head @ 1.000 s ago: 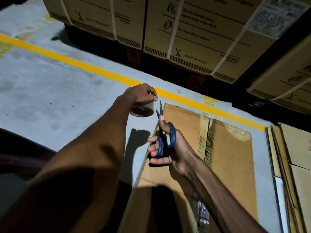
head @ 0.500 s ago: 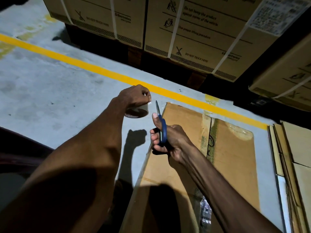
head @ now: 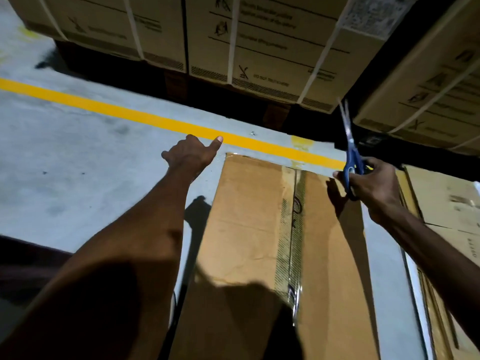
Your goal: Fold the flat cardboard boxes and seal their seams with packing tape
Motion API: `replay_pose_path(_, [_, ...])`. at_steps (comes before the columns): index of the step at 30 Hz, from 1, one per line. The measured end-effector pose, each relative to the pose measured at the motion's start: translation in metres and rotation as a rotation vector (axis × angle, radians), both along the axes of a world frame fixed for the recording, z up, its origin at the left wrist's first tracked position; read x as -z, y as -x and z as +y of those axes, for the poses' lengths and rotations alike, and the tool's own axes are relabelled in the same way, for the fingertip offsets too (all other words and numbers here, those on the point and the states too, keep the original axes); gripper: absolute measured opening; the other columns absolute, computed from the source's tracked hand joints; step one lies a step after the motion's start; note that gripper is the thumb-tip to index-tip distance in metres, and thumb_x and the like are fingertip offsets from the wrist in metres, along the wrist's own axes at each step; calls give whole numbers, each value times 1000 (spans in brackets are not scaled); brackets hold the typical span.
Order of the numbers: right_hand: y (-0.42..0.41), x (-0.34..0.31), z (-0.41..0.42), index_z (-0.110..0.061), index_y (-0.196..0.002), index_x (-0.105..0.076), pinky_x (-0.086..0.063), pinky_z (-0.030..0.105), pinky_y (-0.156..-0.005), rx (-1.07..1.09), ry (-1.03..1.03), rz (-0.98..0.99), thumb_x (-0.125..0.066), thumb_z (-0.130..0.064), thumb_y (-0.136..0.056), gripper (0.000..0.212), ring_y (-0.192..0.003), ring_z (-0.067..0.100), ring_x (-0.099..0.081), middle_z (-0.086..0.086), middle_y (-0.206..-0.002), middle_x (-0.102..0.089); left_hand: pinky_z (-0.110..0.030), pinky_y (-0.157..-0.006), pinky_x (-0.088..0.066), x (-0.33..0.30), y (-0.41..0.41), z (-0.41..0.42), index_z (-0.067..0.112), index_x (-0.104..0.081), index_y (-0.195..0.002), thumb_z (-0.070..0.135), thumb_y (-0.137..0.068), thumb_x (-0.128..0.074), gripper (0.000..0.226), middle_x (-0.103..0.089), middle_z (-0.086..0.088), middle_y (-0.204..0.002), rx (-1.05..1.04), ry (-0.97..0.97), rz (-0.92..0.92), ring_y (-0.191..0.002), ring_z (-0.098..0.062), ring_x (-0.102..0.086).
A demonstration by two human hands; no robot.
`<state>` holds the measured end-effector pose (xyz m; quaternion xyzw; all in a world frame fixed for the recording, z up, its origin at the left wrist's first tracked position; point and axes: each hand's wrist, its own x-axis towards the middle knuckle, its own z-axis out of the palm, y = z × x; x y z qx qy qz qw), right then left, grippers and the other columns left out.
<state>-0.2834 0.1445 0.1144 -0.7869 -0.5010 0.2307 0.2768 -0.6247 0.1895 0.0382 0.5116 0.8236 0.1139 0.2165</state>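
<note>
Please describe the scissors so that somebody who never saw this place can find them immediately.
Follow the yellow floor line to its right end, beside the flat cardboard box. There the right hand grips the scissors, blades pointing up. They are the only blue-handled thing among brown cartons.

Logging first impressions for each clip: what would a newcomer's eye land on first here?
Probably the blue-handled scissors, raised blades-up in the right hand at the right. Next, the left hand at centre, thumb out, by the far left corner of the flat cardboard box on the floor. Behind both runs a yellow floor line.
</note>
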Motion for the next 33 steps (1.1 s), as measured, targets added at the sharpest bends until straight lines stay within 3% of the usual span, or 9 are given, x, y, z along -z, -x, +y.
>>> replay_pose_path(5, [-24, 36, 9, -16, -107, -66, -56, 44, -78, 187, -59, 263, -90, -35, -69, 50, -94, 29, -69, 7, -99, -70, -47, -100, -32, 14, -17, -1, 6, -49, -128, 77, -93, -23, 83, -62, -19, -122, 36, 34, 72, -115, -39, -57])
replay_pose_path(8, [-23, 49, 9, -19, -113, -61, -53, 42, -84, 195, -79, 185, -84, -26, -80, 41, -96, 28, -64, 3, -101, -64, -48, -97, -34, 20, -20, -5, 11, -55, -121, 77, -92, -24, 79, -65, -15, -117, 22, 13, 40, -110, -38, -59])
replay_pose_path(12, [-23, 55, 8, -19, -110, -62, -50, 37, -81, 221, -83, 63, -77, -26, -84, 31, -95, 28, -64, 3, -102, -67, -49, -95, -40, 24, -18, -5, 13, -59, -110, 81, -89, -22, 80, -67, -11, -104, 23, 2, 46, -99, -36, -61])
replay_pose_path(17, [-30, 53, 9, -12, -106, -64, -54, 44, -87, 328, -3, 101, -87, -46, -73, 53, -94, 29, -65, 4, -96, -66, -51, -96, -45, 29, -18, -4, 14, -63, -102, 83, -87, -19, 83, -68, -12, -98, 7, 17, 8, -95, -34, -63])
replay_pose_path(23, [-43, 62, -7, -15, -93, -63, -48, 36, -71, 297, 93, 240, -69, -65, -83, 51, -79, 27, -63, 6, -86, -65, -49, -96, -42, 26, -22, -6, 11, -59, -111, 79, -92, -15, 83, -66, -16, -105, 21, 40, 86, -99, -36, -61])
replay_pose_path(26, [-48, 68, -24, -16, -66, -54, -38, 35, -61, 294, 191, 354, -59, -73, -83, 61, -57, 24, -51, 6, -64, -54, -48, -96, -36, 15, -25, -15, 8, -52, -120, 65, -100, -23, 67, -64, -20, -115, 15, 11, 171, -107, -40, -60])
replay_pose_path(28, [-50, 65, -35, -16, -63, -51, -35, 33, -59, 273, 197, 330, -62, -70, -85, 59, -55, 23, -47, 5, -62, -50, -47, -101, -34, 2, -24, -25, 6, -47, -128, 50, -105, -29, 53, -60, -23, -126, -45, 7, 174, -117, -43, -56])
replay_pose_path(31, [-51, 47, -53, -14, -92, -62, -44, 35, -69, 268, 91, 93, -65, -60, -88, 46, -81, 33, -63, 10, -87, -65, -46, -104, -36, -20, -6, -41, 7, -47, -132, 37, -103, -40, 42, -56, -22, -134, -153, -20, 14, -123, -42, -52])
replay_pose_path(33, [-48, 27, -68, -11, -116, -64, -48, 40, -79, 260, -18, -20, -67, -55, -88, 53, -97, 40, -64, 16, -102, -69, -45, -98, -42, -37, 14, -52, 11, -52, -127, 33, -101, -46, 34, -58, -19, -131, -166, -56, -137, -117, -39, -55])
